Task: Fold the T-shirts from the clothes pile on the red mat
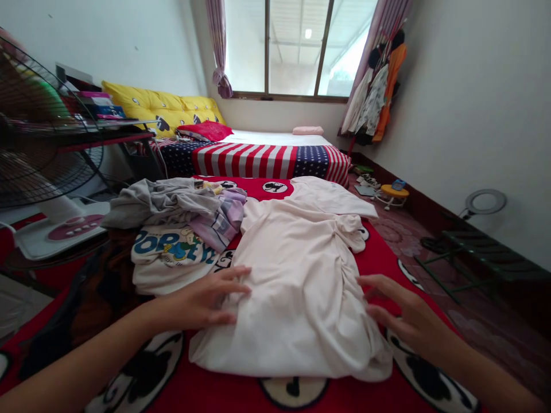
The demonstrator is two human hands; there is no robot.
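Cream T-shirt (301,275) lies rumpled on the red blanket (383,258), the left hand (206,301) and right hand (404,318) both spread flat at its side edges, gripping nothing; even outward strokes should best flatten the creases.

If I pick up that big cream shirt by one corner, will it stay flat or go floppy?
Probably floppy: the cream shirt lies in soft folds and bunches, so it would likely droop. It looks thin, so probably light. Pushed across the red blanket, it would likely wrinkle up rather than slide, as the creases by the left hand suggest.
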